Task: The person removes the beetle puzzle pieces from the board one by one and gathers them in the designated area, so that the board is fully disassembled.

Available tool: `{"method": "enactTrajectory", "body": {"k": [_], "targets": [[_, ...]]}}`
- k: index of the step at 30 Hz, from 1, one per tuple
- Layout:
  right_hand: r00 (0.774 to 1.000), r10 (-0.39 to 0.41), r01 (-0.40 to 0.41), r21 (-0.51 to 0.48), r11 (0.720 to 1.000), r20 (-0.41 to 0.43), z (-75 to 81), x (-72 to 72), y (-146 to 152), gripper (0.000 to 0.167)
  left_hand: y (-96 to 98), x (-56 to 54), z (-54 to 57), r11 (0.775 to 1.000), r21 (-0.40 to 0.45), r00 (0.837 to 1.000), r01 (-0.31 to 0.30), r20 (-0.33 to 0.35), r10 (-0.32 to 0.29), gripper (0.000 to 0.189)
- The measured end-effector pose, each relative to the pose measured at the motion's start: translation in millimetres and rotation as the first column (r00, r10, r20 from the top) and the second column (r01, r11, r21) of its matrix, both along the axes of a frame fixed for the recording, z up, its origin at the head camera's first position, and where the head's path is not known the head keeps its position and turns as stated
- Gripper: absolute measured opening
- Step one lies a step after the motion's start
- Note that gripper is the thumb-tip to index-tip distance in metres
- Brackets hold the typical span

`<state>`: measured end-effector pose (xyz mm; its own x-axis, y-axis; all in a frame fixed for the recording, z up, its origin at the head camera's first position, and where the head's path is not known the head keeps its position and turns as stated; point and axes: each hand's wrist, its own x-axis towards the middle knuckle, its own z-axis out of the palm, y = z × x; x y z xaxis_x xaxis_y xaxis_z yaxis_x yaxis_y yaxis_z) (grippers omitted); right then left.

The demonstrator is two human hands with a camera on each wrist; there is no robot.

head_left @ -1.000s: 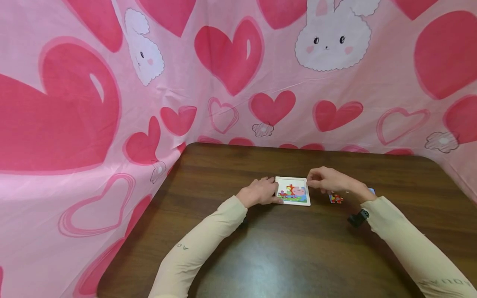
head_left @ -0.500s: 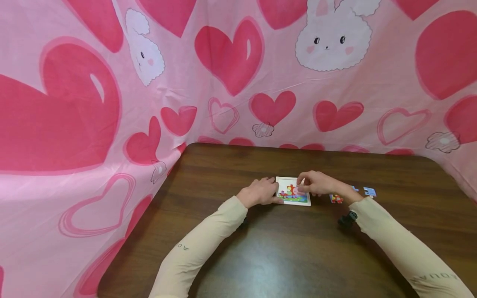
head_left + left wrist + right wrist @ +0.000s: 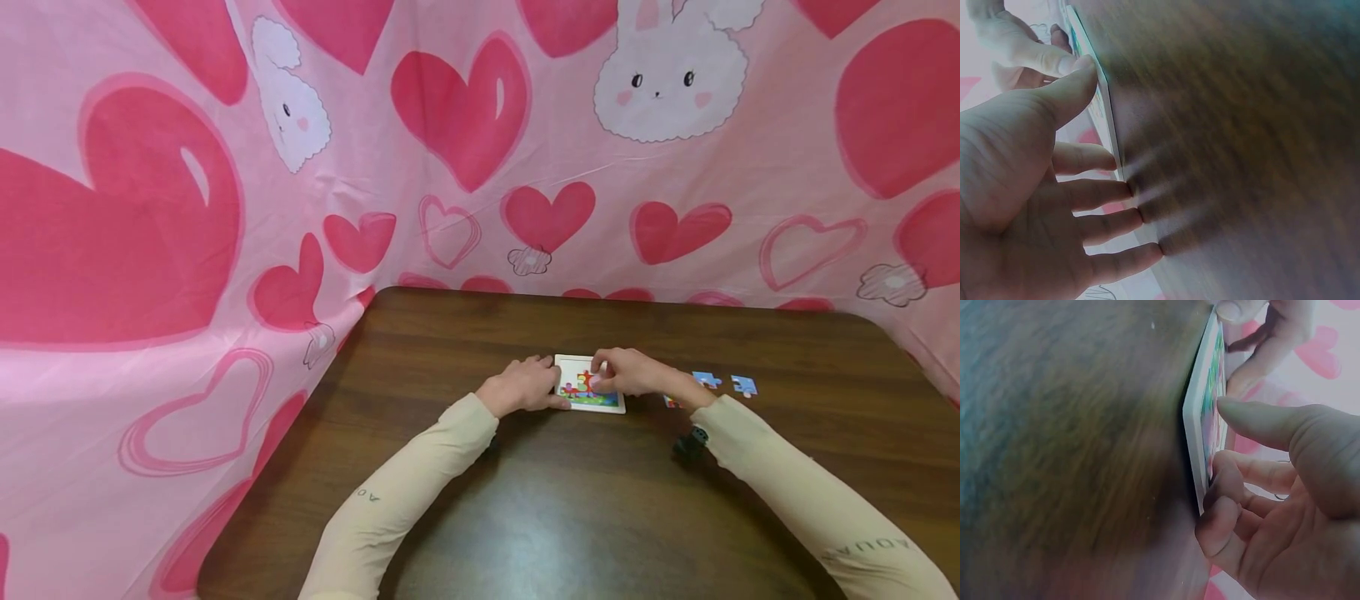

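Note:
A small jigsaw puzzle in a white frame [image 3: 602, 410] lies on the dark wooden table, its picture [image 3: 577, 390] showing green, red and pink parts, with bare white at the upper left. My left hand [image 3: 525, 384] rests at the frame's left side. In the left wrist view its thumb is on the frame edge, and the straight fingers [image 3: 1107, 194] touch the table. My right hand [image 3: 633, 372] reaches over the right part. Its thumb [image 3: 1257, 419] and index finger pinch a puzzle piece at the picture surface, mostly hidden by the hand; the other fingers curl beside the frame.
Loose blue puzzle pieces [image 3: 744, 385] lie on the table [image 3: 525, 500] to the right of the frame. Another multicoloured piece [image 3: 672, 402] is partly covered by the right forearm. A pink cloth [image 3: 465, 250] with hearts and rabbits hangs around the table's back and left edges.
My right hand has moved left, from the frame's right edge onto the puzzle, uncovering the blue loose pieces. My left hand has stayed in place.

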<state>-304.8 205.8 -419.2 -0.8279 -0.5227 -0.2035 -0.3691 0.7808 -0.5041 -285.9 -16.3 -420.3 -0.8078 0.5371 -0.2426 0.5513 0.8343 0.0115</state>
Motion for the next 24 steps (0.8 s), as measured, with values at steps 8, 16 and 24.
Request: {"method": "enactTrajectory", "body": {"k": [8,16,24], "targets": [[0.997,0.02,-0.018,0.032,0.999,-0.071,-1.4,-1.1,-7.9,0.025,-1.0,0.6,0.4,1.0,0.002,1.0,0.015,-0.011,-0.015,0.068],[0.997,0.028,-0.025,0.052,0.998,-0.072,0.4,-3.2,-10.2,0.024,-0.6,0.5,0.1,1.0,-0.001,1.0,0.014,-0.013,-0.014,0.07],[0.997,0.017,-0.014,0.033,0.999,-0.077,-1.3,-3.0,-9.9,0.025,0.5,-0.3,0.0,1.0,-0.012,1.0,0.009,-0.014,-0.009,0.071]]}}
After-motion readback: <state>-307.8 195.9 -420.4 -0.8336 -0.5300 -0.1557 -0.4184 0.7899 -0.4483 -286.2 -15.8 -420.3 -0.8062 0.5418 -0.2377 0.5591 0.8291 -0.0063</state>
